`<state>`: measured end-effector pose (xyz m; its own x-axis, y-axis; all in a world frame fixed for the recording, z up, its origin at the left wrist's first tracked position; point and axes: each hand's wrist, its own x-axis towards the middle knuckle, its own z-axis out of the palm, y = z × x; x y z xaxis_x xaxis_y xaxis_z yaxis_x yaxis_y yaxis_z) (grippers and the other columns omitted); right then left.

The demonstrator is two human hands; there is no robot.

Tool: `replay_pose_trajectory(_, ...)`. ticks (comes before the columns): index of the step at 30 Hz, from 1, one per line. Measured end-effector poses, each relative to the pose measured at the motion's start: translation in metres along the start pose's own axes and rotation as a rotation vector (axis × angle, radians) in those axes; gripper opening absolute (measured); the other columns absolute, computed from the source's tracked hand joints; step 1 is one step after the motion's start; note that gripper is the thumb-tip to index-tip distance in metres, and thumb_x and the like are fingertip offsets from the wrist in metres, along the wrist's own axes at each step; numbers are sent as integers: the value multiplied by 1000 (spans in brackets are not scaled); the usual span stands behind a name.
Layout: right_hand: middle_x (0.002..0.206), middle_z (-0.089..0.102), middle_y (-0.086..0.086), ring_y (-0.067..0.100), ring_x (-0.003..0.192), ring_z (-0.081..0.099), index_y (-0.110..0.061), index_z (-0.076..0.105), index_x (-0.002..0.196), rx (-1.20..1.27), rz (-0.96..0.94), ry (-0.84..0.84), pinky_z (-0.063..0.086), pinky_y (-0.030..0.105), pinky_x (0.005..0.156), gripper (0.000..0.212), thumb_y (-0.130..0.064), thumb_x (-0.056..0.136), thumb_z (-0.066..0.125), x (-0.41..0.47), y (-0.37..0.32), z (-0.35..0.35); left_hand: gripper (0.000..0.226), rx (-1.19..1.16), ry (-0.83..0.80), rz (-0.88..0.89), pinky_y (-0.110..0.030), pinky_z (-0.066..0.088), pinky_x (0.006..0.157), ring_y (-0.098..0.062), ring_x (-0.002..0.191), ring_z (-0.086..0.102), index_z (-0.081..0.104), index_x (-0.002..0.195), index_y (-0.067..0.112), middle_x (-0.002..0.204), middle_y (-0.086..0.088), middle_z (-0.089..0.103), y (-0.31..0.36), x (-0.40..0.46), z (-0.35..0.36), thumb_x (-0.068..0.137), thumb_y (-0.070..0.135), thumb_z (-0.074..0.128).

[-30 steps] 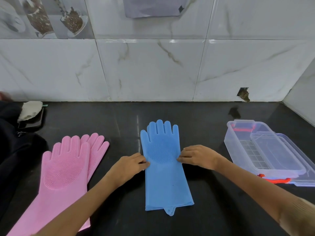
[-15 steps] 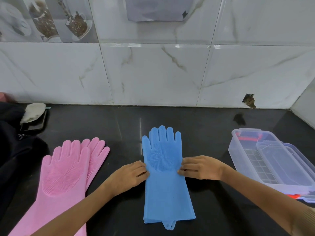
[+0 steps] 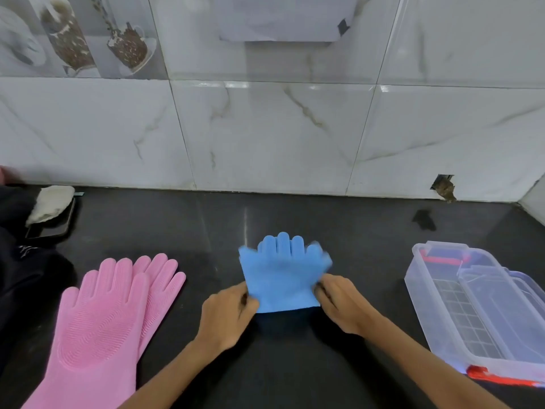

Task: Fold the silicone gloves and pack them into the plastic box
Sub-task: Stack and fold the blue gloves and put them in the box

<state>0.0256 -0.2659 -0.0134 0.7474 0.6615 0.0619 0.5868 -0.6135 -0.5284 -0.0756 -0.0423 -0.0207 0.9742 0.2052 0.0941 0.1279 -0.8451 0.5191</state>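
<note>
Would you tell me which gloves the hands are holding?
The blue gloves, pinched by the left hand and right hand; the pink gloves lie untouched.

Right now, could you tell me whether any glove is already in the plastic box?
No, the blue glove and the pink gloves are on the counter, outside the plastic box.

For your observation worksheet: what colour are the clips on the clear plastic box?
Red clips on the clear plastic box, shown in the head view.

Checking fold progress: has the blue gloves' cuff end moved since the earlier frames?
Yes. The blue gloves now end level with both hands, cuff end apparently folded toward the fingers; the pink gloves beside them stay full length.
</note>
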Motion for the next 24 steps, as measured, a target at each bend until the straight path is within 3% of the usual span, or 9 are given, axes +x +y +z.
replay_pose_trajectory(3,59,35,0,17,53,30,-12,31,67,-62,222,14,25,29,53,30,-17,96,34,15,-10,8,38,-15,40,-327,-26,33,54,-15,54,45,37,58,19,56,4,46,17,22,8,89,38,43)
replay_pose_trajectory(5,61,33,-2,14,51,28,-13,27,64,-178,332,-8,23,27,53,32,-17,96,30,21,-14,14,37,21,64,-432,-27,36,56,-15,56,45,39,57,18,58,4,46,26,30,15,88,39,40)
replay_pose_trajectory(9,64,41,-4,15,54,38,-16,35,76,-240,477,111,31,28,56,24,-23,98,29,23,-18,28,37,76,160,-513,-26,38,53,-15,57,48,46,61,16,60,3,49,37,31,29,92,35,38)
replay_pose_trajectory(13,56,38,-10,13,51,42,-20,37,80,-316,509,272,30,26,50,33,-38,102,18,18,-25,41,38,139,282,-512,-25,36,49,-21,52,52,48,64,13,57,-4,56,46,27,35,99,25,41)
replay_pose_trajectory(17,65,54,-8,11,52,44,-23,45,87,-368,505,306,30,26,48,42,-50,98,14,13,-20,49,52,257,225,-544,-25,34,50,-15,58,48,54,78,16,71,1,62,46,28,36,100,48,21)
replay_pose_trajectory(19,60,52,-8,12,49,43,-23,42,80,-377,528,313,28,26,46,43,-53,97,16,17,-19,49,50,302,226,-529,-25,34,49,-13,57,46,50,80,17,70,3,60,43,28,34,98,52,18)
replay_pose_trajectory(21,53,44,-7,13,47,42,-22,38,71,-351,560,325,25,26,45,44,-53,97,20,22,-20,48,39,316,236,-498,-24,35,46,-15,52,52,48,79,16,65,1,62,42,27,35,100,44,32)
replay_pose_trajectory(22,51,41,-7,13,46,41,-22,37,68,-332,578,328,25,26,45,45,-53,97,22,25,-21,47,31,286,255,-472,-23,36,41,-17,45,55,50,74,13,55,-1,60,43,25,34,97,34,50)
replay_pose_trajectory(24,52,41,-7,13,47,41,-21,34,63,-293,605,321,29,26,47,47,-51,98,25,31,-20,45,38,317,325,-381,-15,30,30,-18,25,47,48,55,11,33,-1,45,44,23,34,67,9,83)
